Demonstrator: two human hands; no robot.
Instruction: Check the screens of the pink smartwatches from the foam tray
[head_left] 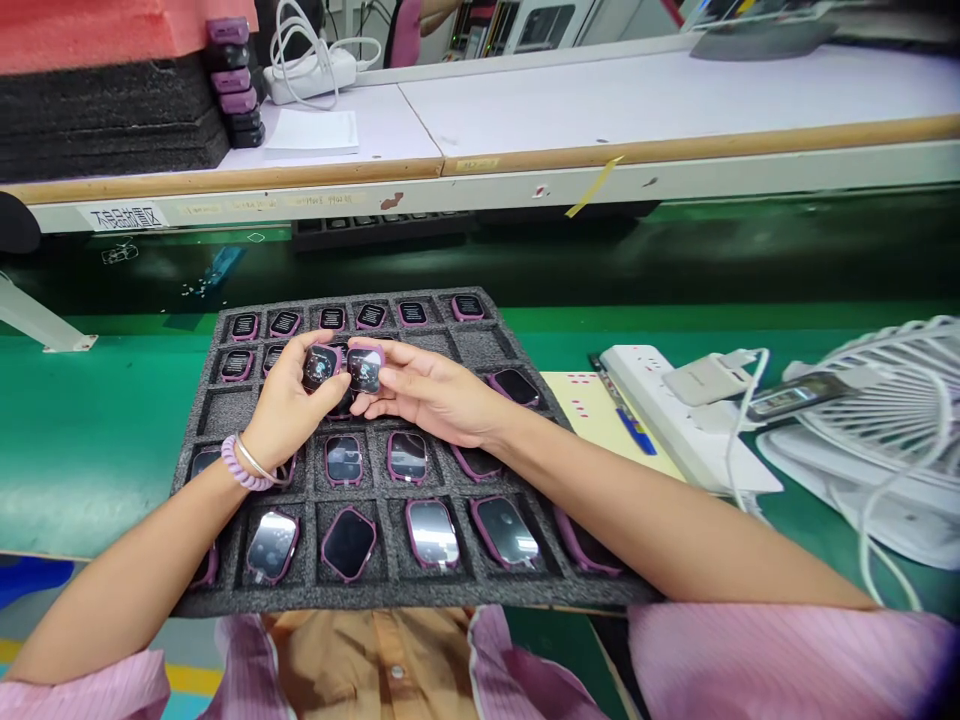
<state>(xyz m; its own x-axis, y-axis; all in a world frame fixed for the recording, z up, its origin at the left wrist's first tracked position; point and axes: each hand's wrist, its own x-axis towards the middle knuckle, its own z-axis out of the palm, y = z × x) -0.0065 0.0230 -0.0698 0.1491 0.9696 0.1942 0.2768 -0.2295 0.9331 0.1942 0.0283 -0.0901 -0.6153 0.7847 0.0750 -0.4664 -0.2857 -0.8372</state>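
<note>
My left hand [289,405] is closed on a purple smartwatch body [321,366] with a lit screen. My right hand [427,392] pinches a second purple smartwatch body [365,368] right beside it, so the two watches touch. Both hands hover over the middle of a dark foam tray [229,410]. Its pockets hold several more purple watch bodies [348,541], some lit, some dark. A purple coil band sits on my left wrist.
The tray lies on a green conveyor belt [82,440]. To the right are a white power strip [675,410] with a plug, a yellow card [592,410] and a white fan [892,400] with cables. Behind stands a white bench [675,100] with stacked foam and watch bodies.
</note>
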